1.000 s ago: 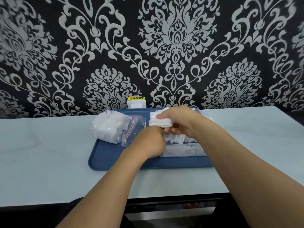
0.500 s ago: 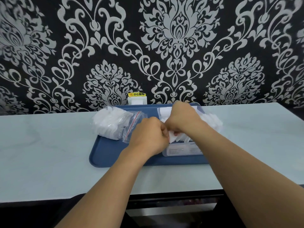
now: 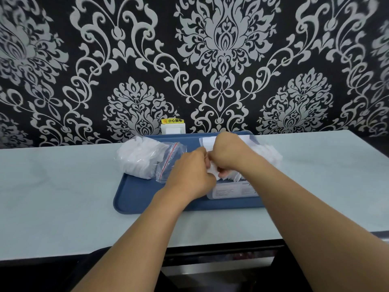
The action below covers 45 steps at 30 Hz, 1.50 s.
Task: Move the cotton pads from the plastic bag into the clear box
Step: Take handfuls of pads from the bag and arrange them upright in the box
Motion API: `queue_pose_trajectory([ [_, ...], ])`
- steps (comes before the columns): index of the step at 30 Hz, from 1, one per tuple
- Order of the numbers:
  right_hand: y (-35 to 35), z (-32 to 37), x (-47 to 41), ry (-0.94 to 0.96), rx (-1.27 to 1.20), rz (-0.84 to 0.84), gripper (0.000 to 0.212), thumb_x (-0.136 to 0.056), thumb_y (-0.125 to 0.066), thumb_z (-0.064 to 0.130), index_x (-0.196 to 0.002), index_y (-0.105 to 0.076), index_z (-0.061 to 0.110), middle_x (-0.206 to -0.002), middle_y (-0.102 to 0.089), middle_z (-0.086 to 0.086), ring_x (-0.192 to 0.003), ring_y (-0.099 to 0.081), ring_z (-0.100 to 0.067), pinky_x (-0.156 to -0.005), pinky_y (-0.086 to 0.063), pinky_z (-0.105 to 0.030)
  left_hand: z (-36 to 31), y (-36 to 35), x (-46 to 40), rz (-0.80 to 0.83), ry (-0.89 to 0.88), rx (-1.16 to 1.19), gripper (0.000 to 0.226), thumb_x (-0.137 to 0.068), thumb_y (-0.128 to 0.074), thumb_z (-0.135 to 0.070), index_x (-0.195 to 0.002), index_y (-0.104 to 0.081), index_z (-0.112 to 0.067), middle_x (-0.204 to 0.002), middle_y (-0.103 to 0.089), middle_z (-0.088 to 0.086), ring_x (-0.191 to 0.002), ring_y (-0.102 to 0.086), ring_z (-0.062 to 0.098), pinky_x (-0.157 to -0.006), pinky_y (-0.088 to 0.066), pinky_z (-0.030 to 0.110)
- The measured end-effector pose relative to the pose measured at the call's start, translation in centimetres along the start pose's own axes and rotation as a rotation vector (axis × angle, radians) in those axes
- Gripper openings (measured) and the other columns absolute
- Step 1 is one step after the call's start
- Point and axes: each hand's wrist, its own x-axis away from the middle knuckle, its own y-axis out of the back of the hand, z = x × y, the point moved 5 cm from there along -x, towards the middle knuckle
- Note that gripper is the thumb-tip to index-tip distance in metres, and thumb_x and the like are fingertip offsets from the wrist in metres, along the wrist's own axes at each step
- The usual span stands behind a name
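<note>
A clear plastic bag [image 3: 145,160] full of white cotton pads lies on the left of a blue tray [image 3: 136,199], its red-striped zip mouth pointing right. The clear box [image 3: 232,189], with a label on its front wall, stands on the tray's right half with white cotton pads [image 3: 228,177] in it. My right hand [image 3: 229,153] is over the box, fingers curled round a bunch of pads. My left hand [image 3: 192,172] is curled against it at the box's left end, touching the same pads. Most of the box is hidden by both hands.
The tray sits on a pale blue table [image 3: 63,197] against a black and silver patterned wall. A white wall socket [image 3: 173,127] with a yellow sticker is just behind the tray. More white pads [image 3: 270,153] show to the right of my right wrist.
My right hand has come down with the pads from above the box into it. My left hand has moved up against it. The view has shifted slightly.
</note>
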Motion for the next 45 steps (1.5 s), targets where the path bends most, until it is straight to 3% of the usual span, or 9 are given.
queue_pose_trajectory([
  [3,-0.1,0.7,0.4,0.071,0.061,-0.167,0.035,-0.089,-0.064,0.004,-0.065,-0.038,0.01,-0.058,-0.053,-0.002,-0.058,-0.055,-0.019,-0.045,-0.039,-0.024,0.1,0.0,0.0,0.006,0.016,0.038,0.022,-0.083,-0.067,-0.019,-0.097,-0.05,-0.017,-0.093,-0.06,0.001,-0.092,-0.059,0.028,-0.067,-0.043,0.036],
  [8,0.9,-0.8,1.2,0.137,-0.382,-0.022,0.014,-0.097,-0.056,0.005,-0.089,-0.065,-0.001,-0.079,-0.073,-0.021,-0.07,-0.075,-0.04,-0.066,-0.064,-0.043,1.0,0.0,-0.4,-0.005,0.055,0.062,0.033,-0.078,-0.073,-0.022,-0.097,-0.045,-0.021,-0.093,-0.061,0.001,-0.089,-0.061,0.026,-0.065,-0.043,0.035],
  [12,4.6,-3.2,3.1,0.24,-0.475,-0.338,0.016,-0.089,-0.06,0.002,-0.079,-0.074,0.002,-0.075,-0.073,-0.012,-0.054,-0.071,-0.025,-0.056,-0.063,-0.041,0.8,0.5,-0.7,-0.042,0.098,0.002,0.065,-0.066,-0.089,-0.037,-0.108,-0.042,-0.022,-0.101,-0.057,-0.001,-0.095,-0.059,0.026,-0.069,-0.044,0.036],
  [16,2.7,-3.5,2.8,0.275,-0.319,-0.049,0.023,-0.084,-0.06,0.001,-0.074,-0.08,0.007,-0.069,-0.076,-0.008,-0.062,-0.071,-0.015,-0.062,-0.06,-0.029,0.1,0.6,-1.9,0.009,0.019,-0.065,0.095,-0.062,-0.091,-0.036,-0.142,-0.039,-0.034,-0.136,-0.044,-0.001,-0.121,-0.054,0.025,-0.089,-0.047,0.037],
  [23,-0.9,-3.3,2.4,0.385,0.048,0.144,0.04,-0.092,-0.05,0.008,-0.116,-0.075,0.029,-0.093,-0.067,0.014,-0.084,-0.058,-0.01,-0.076,-0.045,-0.02,0.1,0.6,-2.8,-0.029,-0.011,-0.139,0.074,-0.077,-0.083,-0.02,-0.143,-0.051,-0.025,-0.142,-0.047,0.004,-0.126,-0.052,0.03,-0.095,-0.045,0.038],
  [26,-0.1,-3.2,2.6,0.402,0.011,0.038,0.037,-0.091,-0.056,0.011,-0.124,-0.068,0.024,-0.079,-0.066,0.012,-0.066,-0.054,-0.001,-0.059,-0.037,-0.008,0.4,0.4,-3.1,-0.062,-0.014,-0.127,0.064,-0.081,-0.079,-0.016,-0.138,-0.052,-0.028,-0.139,-0.048,0.002,-0.122,-0.054,0.028,-0.085,-0.042,0.033],
  [31,3.0,-2.3,2.5,0.484,0.164,-0.348,0.037,-0.082,-0.07,0.025,-0.118,-0.07,0.034,-0.09,-0.056,0.01,-0.083,-0.05,-0.008,-0.078,-0.049,-0.031,0.4,0.5,-2.9,-0.052,-0.009,-0.117,0.071,-0.077,-0.073,-0.004,-0.141,-0.05,-0.025,-0.141,-0.047,0.002,-0.123,-0.054,0.028,-0.088,-0.045,0.035],
  [36,1.0,-1.7,0.9,0.494,0.369,-0.14,0.05,-0.078,-0.079,0.038,-0.126,-0.067,0.034,-0.115,-0.049,-0.002,-0.112,-0.042,-0.022,-0.079,-0.031,-0.03,0.4,0.3,-3.1,-0.049,-0.014,-0.143,0.073,-0.074,-0.08,-0.011,-0.14,-0.051,-0.025,-0.138,-0.05,0.001,-0.12,-0.055,0.026,-0.088,-0.046,0.036],
  [45,0.3,-0.8,-0.5,0.515,0.447,-0.156,0.032,-0.069,-0.089,0.032,-0.091,-0.069,0.022,-0.095,-0.04,0.004,-0.104,-0.048,-0.021,-0.065,-0.03,-0.031,-0.9,-0.3,-3.6,0.213,0.013,-0.587,0.065,-0.091,-0.064,-0.012,-0.147,-0.032,-0.011,-0.147,-0.023,0.011,-0.119,-0.052,0.038,-0.079,-0.041,0.039],
])
